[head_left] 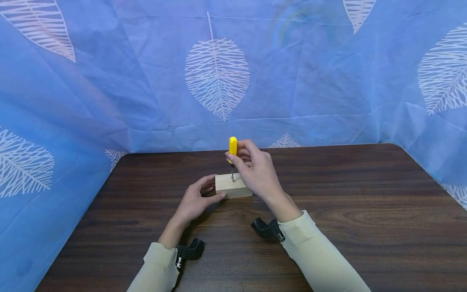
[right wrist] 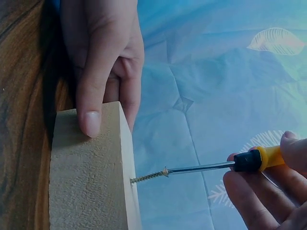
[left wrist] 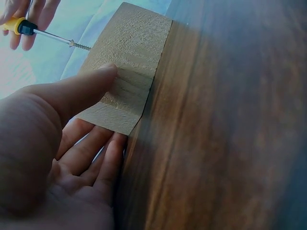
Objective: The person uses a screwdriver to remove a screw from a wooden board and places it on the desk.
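Left hand [left wrist: 41, 155] pinches the wooden block [head_left: 223, 182] at one end; above it, right hand [head_left: 258, 172] pinches the yellow-handled screwdriver [head_left: 233, 147] — best kept aligned with the screw [right wrist: 149, 177] (upright on top).

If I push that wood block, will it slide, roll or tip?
The block looks like solid wood, so it's likely stiff. Its flat sides suggest it would slide rather than roll. It lies on a long side, so it probably won't tip easily, though knocking the screw could tilt it.
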